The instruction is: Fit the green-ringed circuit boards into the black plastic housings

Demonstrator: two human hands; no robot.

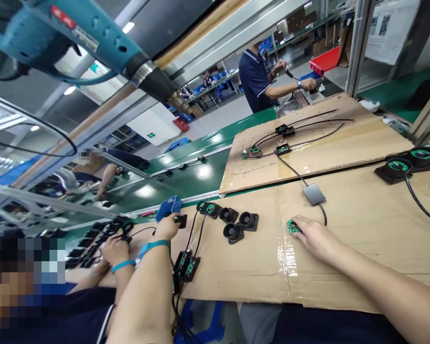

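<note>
My left hand (pixel 167 227), with a teal band at the wrist, is closed on a small black part (pixel 181 220) in front of a blue bin (pixel 169 206). On the cardboard to the right, my right hand (pixel 313 236) pinches a round green circuit board (pixel 293 226). A square grey piece (pixel 314 194) on a black cable lies just beyond that hand. Between my hands stand several black round housings (pixel 232 231), two of the group at the back showing green boards inside. Cables run from these to black boxes with green boards (pixel 187 266) near my left forearm.
A second cardboard sheet (pixel 318 143) carries wired boards (pixel 283 149). More housings with boards (pixel 397 167) sit at the far right. A teal power tool (pixel 93 38) hangs overhead at upper left. A co-worker's hand (pixel 115 249) is close on the left; another person (pixel 254 79) works across the line.
</note>
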